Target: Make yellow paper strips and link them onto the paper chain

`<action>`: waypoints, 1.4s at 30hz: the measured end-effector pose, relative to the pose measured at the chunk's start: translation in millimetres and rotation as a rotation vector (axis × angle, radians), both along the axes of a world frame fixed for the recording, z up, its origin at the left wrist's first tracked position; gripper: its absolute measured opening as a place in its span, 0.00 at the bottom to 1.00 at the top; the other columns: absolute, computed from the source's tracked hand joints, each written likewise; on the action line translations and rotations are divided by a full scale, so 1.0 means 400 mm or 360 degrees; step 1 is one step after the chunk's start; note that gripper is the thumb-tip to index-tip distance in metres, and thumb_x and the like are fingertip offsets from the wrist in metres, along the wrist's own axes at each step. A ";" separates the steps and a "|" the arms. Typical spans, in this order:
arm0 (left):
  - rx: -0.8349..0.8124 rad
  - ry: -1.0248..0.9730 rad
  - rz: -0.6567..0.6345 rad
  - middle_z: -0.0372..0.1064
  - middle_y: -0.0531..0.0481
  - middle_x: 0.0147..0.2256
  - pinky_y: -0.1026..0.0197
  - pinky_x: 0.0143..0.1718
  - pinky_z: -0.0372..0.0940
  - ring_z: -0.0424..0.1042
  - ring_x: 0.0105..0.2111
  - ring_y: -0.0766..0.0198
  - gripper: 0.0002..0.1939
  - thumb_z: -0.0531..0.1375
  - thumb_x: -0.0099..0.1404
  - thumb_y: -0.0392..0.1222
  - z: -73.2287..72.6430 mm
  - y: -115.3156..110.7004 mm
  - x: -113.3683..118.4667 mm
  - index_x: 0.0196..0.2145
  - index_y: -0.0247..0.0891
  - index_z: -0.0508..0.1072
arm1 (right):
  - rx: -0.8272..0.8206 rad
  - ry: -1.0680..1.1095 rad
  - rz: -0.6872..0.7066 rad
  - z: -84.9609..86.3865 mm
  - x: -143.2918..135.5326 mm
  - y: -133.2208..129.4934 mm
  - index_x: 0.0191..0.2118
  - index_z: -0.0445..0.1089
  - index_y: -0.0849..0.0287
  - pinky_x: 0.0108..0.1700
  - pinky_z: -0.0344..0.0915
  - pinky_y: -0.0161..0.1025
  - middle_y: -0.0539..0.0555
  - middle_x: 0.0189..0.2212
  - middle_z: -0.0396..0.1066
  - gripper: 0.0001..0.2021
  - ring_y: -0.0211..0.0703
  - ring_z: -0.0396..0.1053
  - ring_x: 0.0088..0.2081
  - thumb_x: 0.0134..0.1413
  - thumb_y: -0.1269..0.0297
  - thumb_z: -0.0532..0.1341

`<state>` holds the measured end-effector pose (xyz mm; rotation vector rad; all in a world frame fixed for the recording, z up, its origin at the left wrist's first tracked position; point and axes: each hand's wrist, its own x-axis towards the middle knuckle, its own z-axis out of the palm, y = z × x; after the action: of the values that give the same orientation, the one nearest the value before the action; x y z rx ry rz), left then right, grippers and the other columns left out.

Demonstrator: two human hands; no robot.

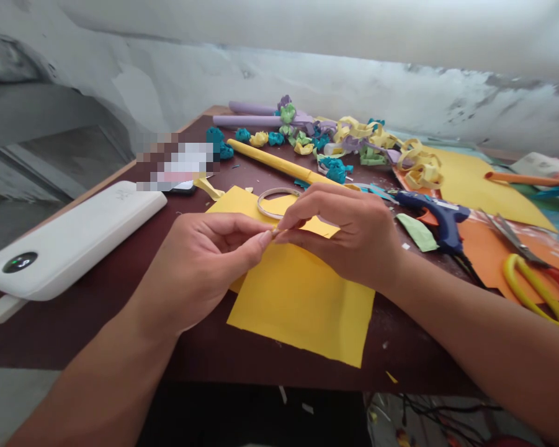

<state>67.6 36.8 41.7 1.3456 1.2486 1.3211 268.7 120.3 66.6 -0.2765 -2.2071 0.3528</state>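
Observation:
Over the middle of the dark red table, my left hand (209,264) and my right hand (342,233) meet fingertip to fingertip. Both are pinched closed on a tiny object, mostly hidden by the fingers and too small to name. Below them lie yellow paper sheets (302,304), one with a torn-looking lower edge. A pale ring, perhaps a roll of tape (262,205), rests on the yellow paper just behind the fingertips. Behind my right hand, a rolled yellow paper tube (279,162) slants across the table.
A white power bank (84,236) lies left, near a phone (183,186). Crumpled paper flowers (335,169) and purple tubes (249,121) are at the back. Right are a blue glue gun (440,214), yellow-handled scissors (533,288) and orange paper (486,254). Cables (442,410) hang below the edge.

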 end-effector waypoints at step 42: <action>-0.0053 -0.0257 0.0515 0.79 0.54 0.29 0.65 0.30 0.76 0.78 0.27 0.64 0.10 0.72 0.61 0.49 0.015 0.001 -0.001 0.36 0.42 0.81 | 0.0295 -0.0474 0.0049 0.119 0.059 0.009 0.41 0.77 0.53 0.54 0.67 0.46 0.55 0.47 0.77 0.04 0.45 0.72 0.48 0.68 0.62 0.65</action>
<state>67.2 37.1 47.6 1.0193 1.4088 1.5896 292.4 124.0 114.0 -0.2034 -2.5194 0.1268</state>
